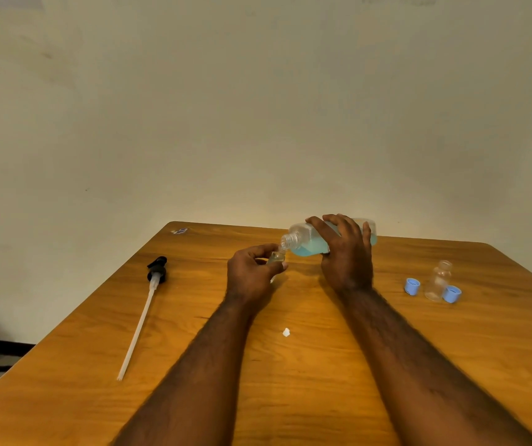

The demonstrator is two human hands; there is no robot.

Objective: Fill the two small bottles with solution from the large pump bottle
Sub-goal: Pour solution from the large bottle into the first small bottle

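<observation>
A plain pale wall (258, 107) fills the upper part of the view behind the large pump bottle (305, 244). Under that bottle spreads a wooden table (306, 397) with orange-brown grain and rounded far corners.

The large pump bottle itself is tipped nearly flat above the far middle of the table. Its open threaded neck points left and blue solution is pooled along its lower side. The right hand (350, 255) grips its body from the near side, fingers curled over the top, and hides much of it.

At the neck, the left hand (250, 278) pinches a small clear bottle (276, 257). Its mouth meets the large bottle's mouth, and the fingers cover most of it.

Well to the left of the large bottle lies the removed pump (143, 313), its black head far and its white tube running toward the near edge.

To the right of the large bottle the second small bottle (439, 281) stands uncapped, with one blue cap (412, 286) just left of it and another blue cap (452, 294) touching its near right.

Nearer than the large bottle, between the forearms, sits a white scrap (286, 332). A small sticker (179, 231) lies by the far left corner.
</observation>
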